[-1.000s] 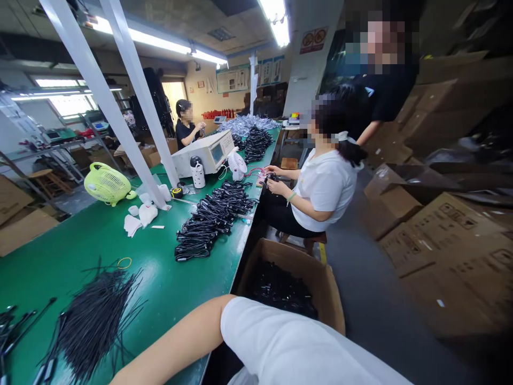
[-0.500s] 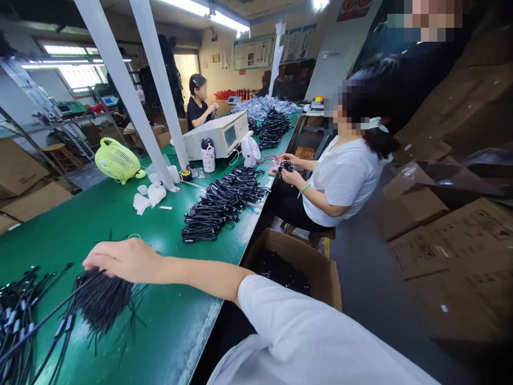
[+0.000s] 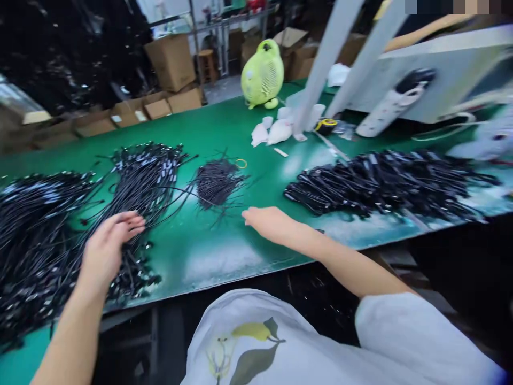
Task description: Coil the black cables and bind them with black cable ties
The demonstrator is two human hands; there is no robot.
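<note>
My left hand (image 3: pixel 106 248) is over a pile of black cables (image 3: pixel 142 176), its fingers loosely bent and slightly apart, with no cable plainly between them. One cable from that pile arches towards a bundle of thin black ties (image 3: pixel 217 183). My right hand (image 3: pixel 266 222) hovers to the right of and nearer me than the ties, its fingertips pinched together. Whatever it pinches is too small and blurred to make out. A bigger heap of black cables (image 3: pixel 36 230) spreads out at the far left. Folded, tied cable bundles (image 3: pixel 385 182) lie in a row on the right.
The green table (image 3: pixel 192 267) carries a yellow-green fan (image 3: pixel 262 75), crumpled white pieces (image 3: pixel 279 132), a yellow tape measure (image 3: pixel 326 125) and a white bottle (image 3: pixel 393 104). Two grey posts rise near a pale instrument (image 3: pixel 428 69). Cardboard boxes (image 3: pixel 172 61) stand behind.
The view has swung left and down. My right hand has left the tie bundle and moved back towards me, its fingers pinched. My left hand has come into view over the cables.
</note>
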